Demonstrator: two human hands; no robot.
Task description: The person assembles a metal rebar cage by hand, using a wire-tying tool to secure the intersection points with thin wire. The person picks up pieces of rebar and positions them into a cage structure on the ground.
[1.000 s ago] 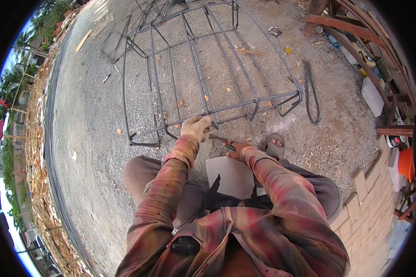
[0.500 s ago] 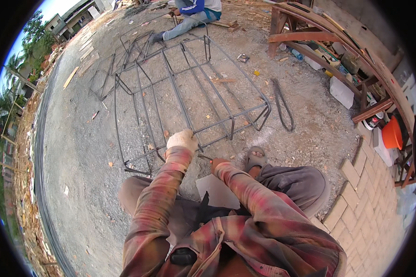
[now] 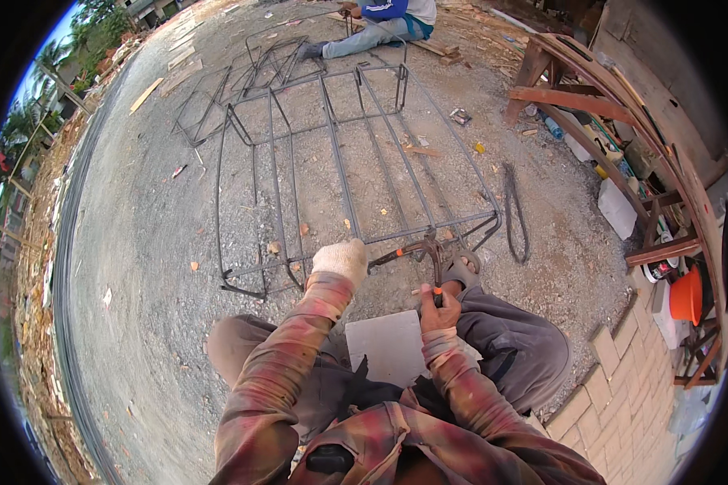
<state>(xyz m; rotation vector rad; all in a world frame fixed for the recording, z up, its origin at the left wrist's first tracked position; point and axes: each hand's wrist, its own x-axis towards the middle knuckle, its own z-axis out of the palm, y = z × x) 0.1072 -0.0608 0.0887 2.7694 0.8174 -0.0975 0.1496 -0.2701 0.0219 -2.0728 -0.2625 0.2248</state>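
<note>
A long frame of bent steel rods [image 3: 341,174] lies on the gravel in front of me. At its near side my left hand [image 3: 340,263], in a pale knit glove, is closed around the rod; the fingertips are hidden. My right hand [image 3: 439,309], bare, grips one handle of a pair of pincers [image 3: 437,263] with dark and orange handles. The handles are spread wide, the other reaching left to beside my gloved fist. The pincers' head overlaps the frame's near bar; whether it touches is unclear. Between my legs lies a pale flat slab [image 3: 387,347].
A bent loop of rod [image 3: 516,214] lies right of the frame. More rod frames [image 3: 279,69] are behind it, beside a seated person [image 3: 380,36]. On the right stand a wooden bench [image 3: 574,101] and an orange bucket [image 3: 686,296]. Long rods [image 3: 71,242] run along the left.
My right hand has moved right and slightly down, and the pincers now show with handles spread. My left hand stays at the frame. The whole view has shifted a little.
</note>
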